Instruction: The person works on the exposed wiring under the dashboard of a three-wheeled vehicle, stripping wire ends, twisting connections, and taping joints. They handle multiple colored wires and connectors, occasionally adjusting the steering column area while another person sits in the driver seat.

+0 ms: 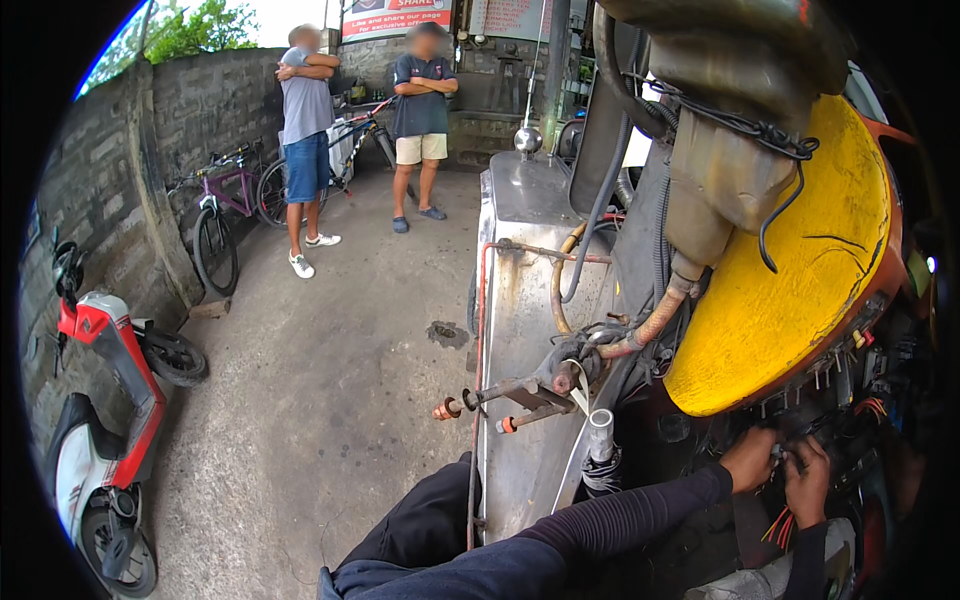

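Fingers point(817, 462) near coloured wires point(779, 525), grip unclear.

- Your left hand point(752, 460) has its fingertips in shadow; you can't tell what they grip.
- Your right hand point(808, 480) overlaps the dark parts behind it, too dim to sort out.
- Your right sleeve point(808, 568) is cut off by the lower edge.
- You lose the wires' point(778, 527) upper ends behind your right wrist.
- You see the faces of both bystanders point(308, 105) blurred.
- The sign point(397, 22) runs past your upper edge.
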